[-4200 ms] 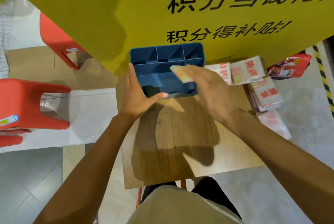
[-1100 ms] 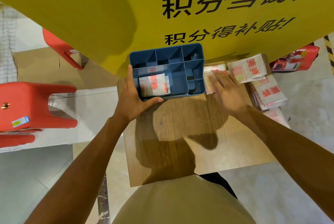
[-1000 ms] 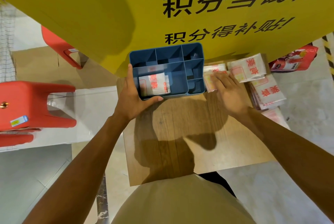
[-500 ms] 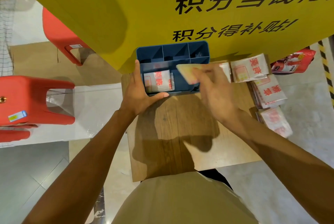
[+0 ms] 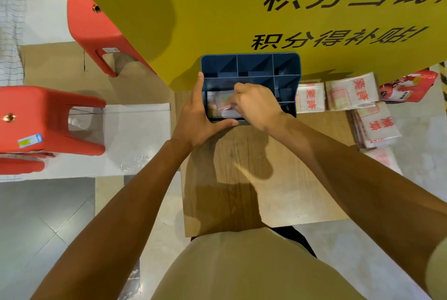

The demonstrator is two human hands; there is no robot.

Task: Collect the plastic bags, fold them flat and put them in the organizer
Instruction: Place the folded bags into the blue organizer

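Your L hand braces the blue organizer at its 9 o'clock wall, fingers straight. R hand pinches a folded plastic bag inside the big front compartment. More folded bags lie at organizer's 3 o'clock on the wooden table.

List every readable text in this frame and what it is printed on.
"积分当钱…", cut off at the frame edge: yellow sign, top line.
"积分得补贴!": same sign, second line.
Red characters on the folded plastic bags: too blurred to read.
Stickers on the red stools: too small to read.
Red snack packet: print unreadable.
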